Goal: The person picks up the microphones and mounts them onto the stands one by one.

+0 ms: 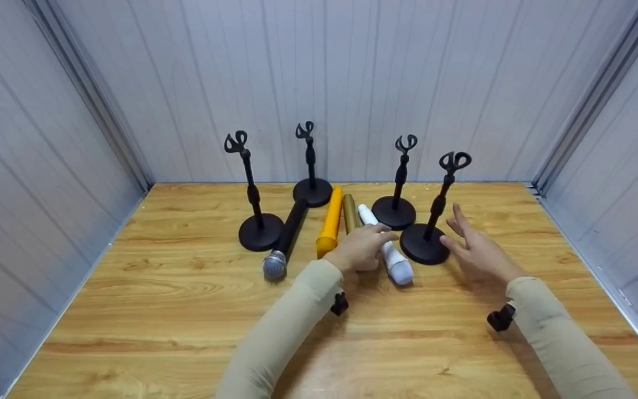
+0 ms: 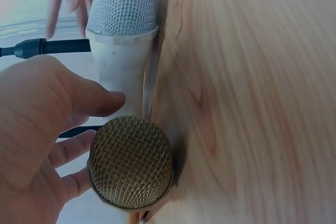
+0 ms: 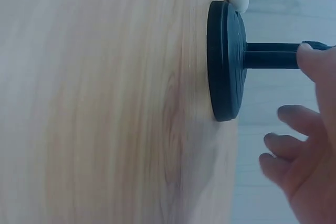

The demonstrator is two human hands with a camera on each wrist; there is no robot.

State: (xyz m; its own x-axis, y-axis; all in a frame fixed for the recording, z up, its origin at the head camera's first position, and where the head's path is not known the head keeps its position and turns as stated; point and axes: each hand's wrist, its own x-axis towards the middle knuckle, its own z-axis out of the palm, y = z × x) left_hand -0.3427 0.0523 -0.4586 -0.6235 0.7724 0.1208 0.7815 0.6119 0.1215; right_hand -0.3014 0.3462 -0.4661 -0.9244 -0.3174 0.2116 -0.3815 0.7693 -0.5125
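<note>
My left hand reaches over the gold microphone and the white microphone, which lie side by side. In the left wrist view its thumb overlaps the white microphone's body, while other fingers are partly hidden behind the gold mesh head. My right hand is beside the front right black microphone stand, fingers spread. Its thumb overlaps the stand's pole in the right wrist view, and its other fingers hang apart from the base.
Left of the gold microphone lie a yellow microphone and a black one with a silver head. More black stands rise at the left, back and back right. Pale panel walls enclose the wooden table.
</note>
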